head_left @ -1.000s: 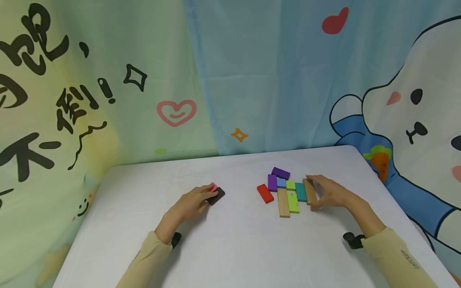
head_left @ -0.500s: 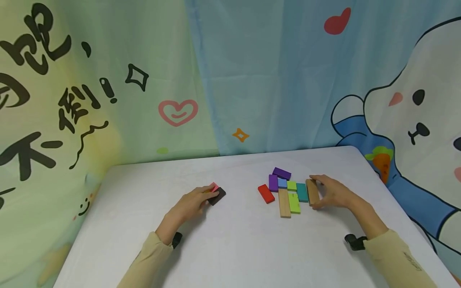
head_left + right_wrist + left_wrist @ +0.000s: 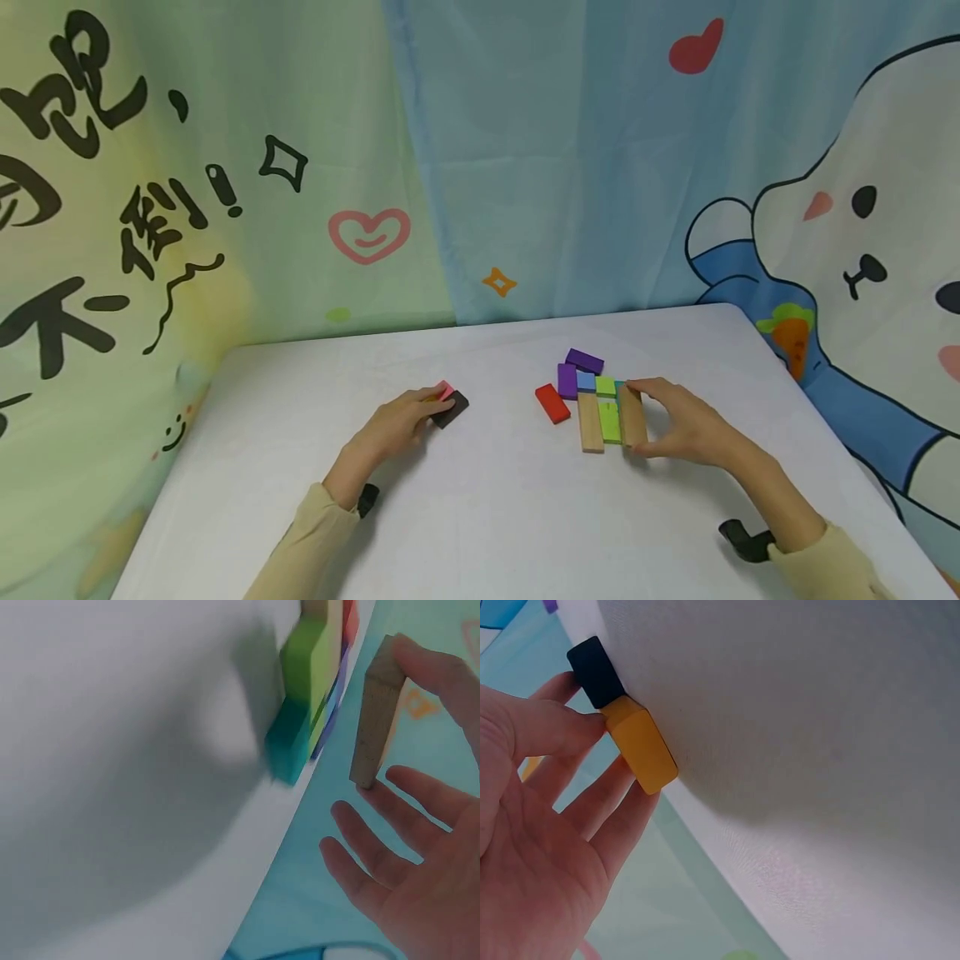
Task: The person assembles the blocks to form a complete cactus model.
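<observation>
Between thumb and fingertips my right hand [image 3: 690,421] pinches a plain wooden block [image 3: 377,705] by its two ends, raised off the table. In the head view it covers most of the teal block [image 3: 289,742], at the right of a flat cluster. A lime green block [image 3: 611,425], another wooden block [image 3: 591,425], a blue block [image 3: 587,382] and a purple block [image 3: 567,381] lie there side by side. To the left, my left hand [image 3: 401,423] holds a yellow block [image 3: 641,746] and a black block [image 3: 452,410] low at the tabletop, with a pink block [image 3: 446,388] beside them.
A red block [image 3: 552,404] lies at an angle left of the cluster. Behind it a second purple block [image 3: 585,361] lies slanted. The white tabletop [image 3: 510,517] ends at a printed curtain [image 3: 517,150].
My right hand has raised the wooden block from the teal block's right side and brought it left and nearer, over the cluster's right end. The left hand stays in place.
</observation>
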Available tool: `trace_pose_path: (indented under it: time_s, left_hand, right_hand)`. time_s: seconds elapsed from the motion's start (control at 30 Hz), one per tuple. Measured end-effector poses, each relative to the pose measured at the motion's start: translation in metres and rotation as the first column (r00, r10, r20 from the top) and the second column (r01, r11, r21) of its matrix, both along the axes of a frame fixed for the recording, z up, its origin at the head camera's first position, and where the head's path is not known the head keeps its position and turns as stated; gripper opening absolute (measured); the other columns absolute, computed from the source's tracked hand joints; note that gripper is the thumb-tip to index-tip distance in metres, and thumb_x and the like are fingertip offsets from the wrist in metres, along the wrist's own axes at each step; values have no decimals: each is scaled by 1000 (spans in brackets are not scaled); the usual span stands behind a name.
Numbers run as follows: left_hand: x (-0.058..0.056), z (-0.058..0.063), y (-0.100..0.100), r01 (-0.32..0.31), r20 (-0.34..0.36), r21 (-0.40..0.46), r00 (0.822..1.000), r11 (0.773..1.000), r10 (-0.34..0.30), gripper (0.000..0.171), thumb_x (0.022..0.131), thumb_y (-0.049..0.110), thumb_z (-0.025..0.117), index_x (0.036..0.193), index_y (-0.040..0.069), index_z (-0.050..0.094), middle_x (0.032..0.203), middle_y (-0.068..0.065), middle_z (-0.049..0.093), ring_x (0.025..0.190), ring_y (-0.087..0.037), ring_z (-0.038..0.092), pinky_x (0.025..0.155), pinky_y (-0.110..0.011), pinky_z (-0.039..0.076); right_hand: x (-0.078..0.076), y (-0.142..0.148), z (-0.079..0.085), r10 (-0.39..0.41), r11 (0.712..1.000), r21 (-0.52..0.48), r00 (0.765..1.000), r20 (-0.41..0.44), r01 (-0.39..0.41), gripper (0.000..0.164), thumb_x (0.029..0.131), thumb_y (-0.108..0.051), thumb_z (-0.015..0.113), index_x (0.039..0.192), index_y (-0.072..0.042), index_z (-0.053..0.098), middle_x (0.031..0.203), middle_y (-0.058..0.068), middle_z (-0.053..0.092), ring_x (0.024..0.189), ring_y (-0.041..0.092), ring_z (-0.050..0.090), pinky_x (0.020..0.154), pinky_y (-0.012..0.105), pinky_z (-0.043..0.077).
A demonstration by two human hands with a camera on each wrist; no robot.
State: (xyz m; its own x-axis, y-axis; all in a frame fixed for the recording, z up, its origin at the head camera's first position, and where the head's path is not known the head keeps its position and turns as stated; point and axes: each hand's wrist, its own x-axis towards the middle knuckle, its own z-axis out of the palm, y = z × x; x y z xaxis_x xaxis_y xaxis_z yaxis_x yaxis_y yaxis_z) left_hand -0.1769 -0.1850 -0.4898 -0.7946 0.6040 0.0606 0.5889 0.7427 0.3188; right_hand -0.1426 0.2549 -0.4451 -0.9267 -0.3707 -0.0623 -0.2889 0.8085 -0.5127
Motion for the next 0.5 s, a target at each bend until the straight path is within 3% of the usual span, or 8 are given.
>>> trace_pose_path:
  time_s: [0.27,0.5]
  left_hand:
    - [2,1,-1,15,-15,-3,1000,1000,-15,48,91,-7,59,135,11,62,147,-15,48,127,-35,51,89,-50,50]
    - [2,3,0,13,-7,-3,1000,1000,-13,49,91,-8,59,136,12,61,148,-14,47,128,-35,51,87,-48,51]
  right_hand:
    - [26,-46,-6,76,997,20,997,34,-76,89,67,-41,89,137,2,53,138,21,52,125,41,50,95,60,44]
    - [46,-83,-11,181,983,20,980,78,-184,85,68,-49,86,134,-4,57,132,5,54,117,25,55,95,49,49]
